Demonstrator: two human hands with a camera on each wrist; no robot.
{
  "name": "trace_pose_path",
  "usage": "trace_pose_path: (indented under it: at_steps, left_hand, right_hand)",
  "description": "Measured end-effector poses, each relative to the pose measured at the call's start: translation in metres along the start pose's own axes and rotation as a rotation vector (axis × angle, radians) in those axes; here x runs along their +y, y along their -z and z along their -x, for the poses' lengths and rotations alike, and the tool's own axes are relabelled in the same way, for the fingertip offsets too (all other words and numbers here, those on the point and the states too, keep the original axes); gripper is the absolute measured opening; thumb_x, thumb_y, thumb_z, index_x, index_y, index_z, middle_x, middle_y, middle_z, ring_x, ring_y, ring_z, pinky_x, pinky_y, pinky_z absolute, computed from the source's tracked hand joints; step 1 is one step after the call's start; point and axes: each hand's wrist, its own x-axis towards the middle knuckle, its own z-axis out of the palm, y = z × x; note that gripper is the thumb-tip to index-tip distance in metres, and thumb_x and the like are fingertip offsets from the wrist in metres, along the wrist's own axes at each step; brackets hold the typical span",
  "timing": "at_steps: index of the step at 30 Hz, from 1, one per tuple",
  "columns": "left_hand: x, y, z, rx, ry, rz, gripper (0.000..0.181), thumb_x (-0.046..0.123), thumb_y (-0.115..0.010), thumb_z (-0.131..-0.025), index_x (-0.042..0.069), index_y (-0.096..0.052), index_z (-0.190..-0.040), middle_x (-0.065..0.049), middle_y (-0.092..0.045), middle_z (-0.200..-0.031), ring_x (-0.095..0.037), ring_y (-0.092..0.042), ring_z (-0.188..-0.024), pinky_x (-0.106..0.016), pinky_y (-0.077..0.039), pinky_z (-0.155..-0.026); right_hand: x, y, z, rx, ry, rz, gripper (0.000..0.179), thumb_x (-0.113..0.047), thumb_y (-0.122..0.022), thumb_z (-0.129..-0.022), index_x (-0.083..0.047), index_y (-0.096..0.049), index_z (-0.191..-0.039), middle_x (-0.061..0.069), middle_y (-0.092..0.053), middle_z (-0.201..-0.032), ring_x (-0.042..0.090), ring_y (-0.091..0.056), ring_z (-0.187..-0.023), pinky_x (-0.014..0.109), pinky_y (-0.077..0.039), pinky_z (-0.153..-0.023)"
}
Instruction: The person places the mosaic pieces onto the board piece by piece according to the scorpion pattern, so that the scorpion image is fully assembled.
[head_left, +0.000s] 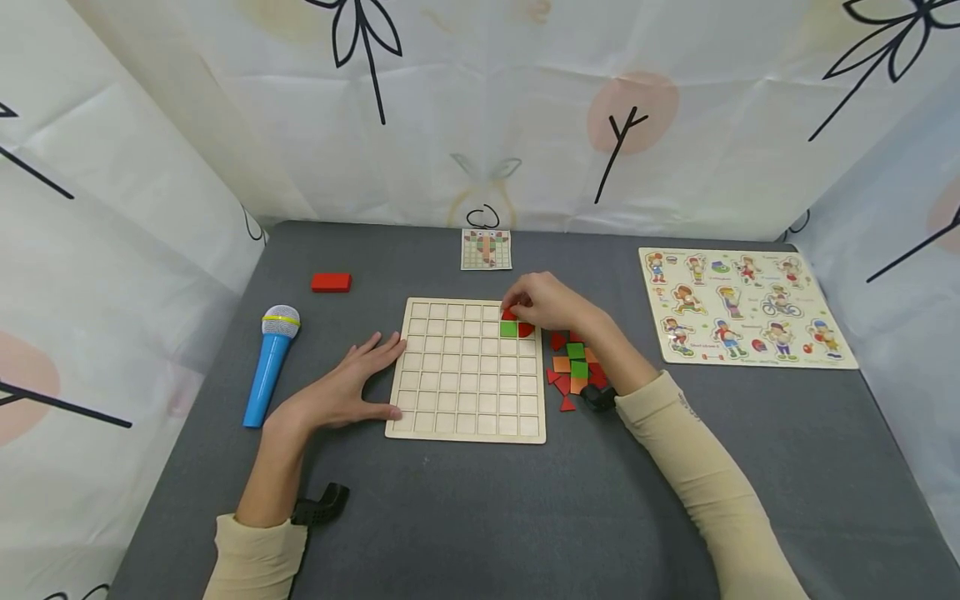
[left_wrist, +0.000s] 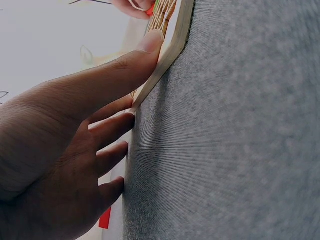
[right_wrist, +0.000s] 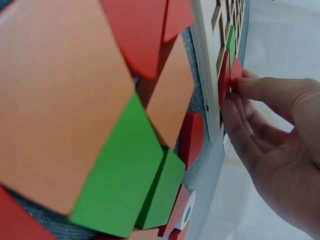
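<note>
A pale wooden grid board (head_left: 457, 375) lies on the grey table. My left hand (head_left: 341, 387) rests at its left side with fingers spread; in the left wrist view the thumb (left_wrist: 135, 65) presses on the board's edge. At the board's top right corner, my right hand (head_left: 551, 302) pinches a small red piece (head_left: 507, 315) between thumb and fingers, in or just over a cell. A green square (head_left: 508, 329) and a red piece with a curved edge (head_left: 527, 330) sit in cells just below. The fingertips partly hide the pinched piece, so its full shape does not show.
Loose red, green and orange pieces (head_left: 577, 369) lie right of the board, partly under the right forearm. A pattern card (head_left: 486, 250) is behind the board. A red block (head_left: 331, 282) and blue toy microphone (head_left: 268, 367) lie left; a picture puzzle board (head_left: 750, 308) lies right.
</note>
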Motion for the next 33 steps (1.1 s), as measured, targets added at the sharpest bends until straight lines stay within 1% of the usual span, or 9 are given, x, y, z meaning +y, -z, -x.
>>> trace_pose_path:
  at_steps: [4, 9, 15, 18, 23, 25, 26, 30, 33]
  left_hand:
    - [0.000, 0.001, 0.000, -0.001, -0.002, 0.004, 0.110, 0.035, -0.093, -0.086, 0.008, -0.030, -0.172, -0.017, -0.022, -0.182, -0.050, -0.007, -0.170, -0.077, -0.005, -0.133]
    - [0.002, 0.001, 0.001, -0.004, -0.003, 0.003, 0.110, 0.036, -0.093, -0.086, 0.008, -0.030, -0.172, -0.017, -0.023, -0.182, -0.050, -0.007, -0.170, -0.078, -0.006, -0.132]
    - [0.000, 0.000, 0.000, 0.000, -0.010, 0.011, 0.110, 0.037, -0.093, -0.086, 0.009, -0.031, -0.172, -0.017, -0.023, -0.182, -0.050, -0.007, -0.170, -0.078, -0.005, -0.132]
    - [-0.007, -0.002, -0.001, 0.017, -0.040, 0.026, 0.111, 0.042, -0.093, -0.085, 0.012, -0.032, -0.172, -0.017, -0.024, -0.182, -0.051, -0.008, -0.170, -0.080, -0.006, -0.131]
    - [-0.025, -0.009, -0.004, 0.048, -0.072, 0.014, 0.112, 0.055, -0.091, -0.083, 0.023, -0.032, -0.173, -0.011, -0.027, -0.182, -0.048, -0.011, -0.170, -0.080, -0.010, -0.130]
    - [-0.027, -0.011, -0.005, 0.052, -0.072, 0.006, 0.112, 0.058, -0.090, -0.083, 0.026, -0.031, -0.173, -0.008, -0.027, -0.182, -0.046, -0.011, -0.171, -0.078, -0.010, -0.131]
    - [-0.028, -0.011, -0.005, 0.056, -0.082, 0.006, 0.112, 0.059, -0.089, -0.084, 0.026, -0.031, -0.173, -0.009, -0.027, -0.182, -0.047, -0.011, -0.170, -0.079, -0.011, -0.131]
    - [-0.018, -0.007, -0.001, 0.055, -0.099, 0.035, 0.111, 0.054, -0.090, -0.085, 0.019, -0.032, -0.172, -0.013, -0.027, -0.182, -0.048, -0.010, -0.170, -0.080, -0.008, -0.130]
    - [-0.007, -0.002, 0.001, 0.037, -0.080, 0.044, 0.110, 0.044, -0.093, -0.085, 0.012, -0.033, -0.171, -0.017, -0.026, -0.181, -0.050, -0.010, -0.169, -0.080, -0.007, -0.130]
  right_hand:
    - [-0.001, -0.001, 0.000, 0.010, -0.018, 0.002, 0.022, -0.001, -0.065, -0.102, -0.001, -0.082, -0.115, 0.017, -0.077, -0.113, 0.028, -0.070, -0.096, 0.041, -0.061, -0.087]
    - [-0.001, 0.000, 0.002, 0.037, -0.041, -0.043, 0.020, -0.002, -0.070, -0.101, -0.001, -0.082, -0.115, 0.015, -0.083, -0.109, 0.028, -0.078, -0.097, 0.044, -0.065, -0.089]
    - [0.004, 0.002, 0.009, 0.064, -0.057, -0.099, 0.020, -0.005, -0.073, -0.101, -0.002, -0.081, -0.118, 0.015, -0.083, -0.112, 0.030, -0.079, -0.101, 0.046, -0.066, -0.093]
    - [0.008, 0.003, 0.014, 0.082, -0.057, -0.105, 0.020, -0.006, -0.073, -0.101, -0.001, -0.081, -0.120, 0.016, -0.082, -0.115, 0.031, -0.079, -0.105, 0.046, -0.066, -0.095]
    - [0.014, 0.007, 0.026, 0.107, -0.062, -0.131, 0.021, -0.007, -0.075, -0.101, -0.001, -0.080, -0.121, 0.017, -0.082, -0.117, 0.032, -0.079, -0.105, 0.048, -0.065, -0.095]
    - [0.018, 0.009, 0.031, 0.115, -0.064, -0.138, 0.021, -0.006, -0.076, -0.100, -0.001, -0.080, -0.120, 0.017, -0.082, -0.117, 0.032, -0.079, -0.104, 0.049, -0.065, -0.095]
    - [0.020, 0.010, 0.034, 0.119, -0.064, -0.137, 0.021, -0.006, -0.076, -0.100, -0.001, -0.080, -0.120, 0.018, -0.082, -0.117, 0.032, -0.079, -0.104, 0.050, -0.065, -0.094]
    - [0.029, 0.015, 0.045, 0.130, -0.076, -0.116, 0.021, -0.005, -0.077, -0.099, -0.001, -0.080, -0.120, 0.018, -0.082, -0.116, 0.032, -0.078, -0.101, 0.048, -0.064, -0.091]
    - [0.036, 0.018, 0.054, 0.124, -0.095, -0.100, 0.023, -0.004, -0.076, -0.099, -0.001, -0.080, -0.122, 0.018, -0.082, -0.116, 0.031, -0.077, -0.101, 0.046, -0.064, -0.089]
